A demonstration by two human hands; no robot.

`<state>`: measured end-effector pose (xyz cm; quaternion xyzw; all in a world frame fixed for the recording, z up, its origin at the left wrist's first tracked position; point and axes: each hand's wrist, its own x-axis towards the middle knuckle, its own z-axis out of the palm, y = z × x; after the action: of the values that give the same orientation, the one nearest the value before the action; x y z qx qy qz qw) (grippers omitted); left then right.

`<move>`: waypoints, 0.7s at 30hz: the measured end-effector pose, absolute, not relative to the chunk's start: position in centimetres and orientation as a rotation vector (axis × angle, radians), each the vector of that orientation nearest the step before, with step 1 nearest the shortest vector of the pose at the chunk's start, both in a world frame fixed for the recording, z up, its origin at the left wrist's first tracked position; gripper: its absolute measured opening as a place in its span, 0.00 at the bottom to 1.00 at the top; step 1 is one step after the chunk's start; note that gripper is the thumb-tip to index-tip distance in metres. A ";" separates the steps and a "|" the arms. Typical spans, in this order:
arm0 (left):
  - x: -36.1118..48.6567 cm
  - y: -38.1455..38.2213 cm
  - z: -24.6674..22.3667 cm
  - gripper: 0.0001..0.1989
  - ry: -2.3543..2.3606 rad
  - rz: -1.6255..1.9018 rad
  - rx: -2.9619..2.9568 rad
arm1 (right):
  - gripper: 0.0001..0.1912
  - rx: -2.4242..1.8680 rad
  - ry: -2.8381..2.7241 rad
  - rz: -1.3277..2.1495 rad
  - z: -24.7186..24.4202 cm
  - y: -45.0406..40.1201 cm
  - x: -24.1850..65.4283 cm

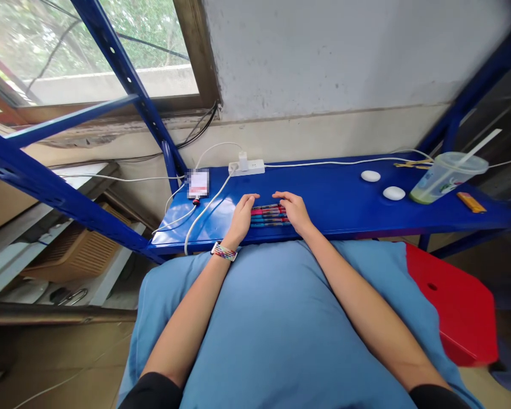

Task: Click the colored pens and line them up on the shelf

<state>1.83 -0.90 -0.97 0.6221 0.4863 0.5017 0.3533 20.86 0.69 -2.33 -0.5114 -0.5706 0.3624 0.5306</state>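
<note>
Several red and blue pens [269,216] lie side by side on the blue shelf table [323,193], pointing left to right. My left hand [242,217] rests on its edge at their left ends, fingers extended and curving inward. At their right ends is my right hand [296,213], its fingers also extended toward the left, partly covering the pen tips. The pens sit between the two hands; neither hand is wrapped round them.
Behind the hands is a white power strip [253,167] with cables. A phone [198,184] lies at the left. To the right are two white egg-shaped objects [394,193], a plastic cup [445,177] with a straw and an orange item [470,202]. A blue cushion [272,318] fills my lap.
</note>
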 end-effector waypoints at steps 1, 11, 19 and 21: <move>1.8 -1.0 -1.0 0.15 1.260 1.294 1.612 | 0.19 -1.221 -1.376 0.853 -2.3 0.6 20.9; 0.7 -1.0 -1.0 0.12 1.449 1.309 1.792 | 0.03 -1.041 -2.186 0.520 2.4 -1.7 23.1; 0.8 -0.9 -1.2 0.10 1.440 1.335 1.826 | 0.04 -1.177 -2.410 0.577 2.6 -2.1 22.2; 0.7 -0.8 -1.2 0.10 1.426 1.344 1.840 | 0.04 -1.195 -2.412 0.588 2.4 -2.1 22.0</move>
<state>0.73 -0.82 -1.20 0.6671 0.5167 0.4873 0.2247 21.99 -2.14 2.43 -0.4258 -0.8590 0.2095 0.1921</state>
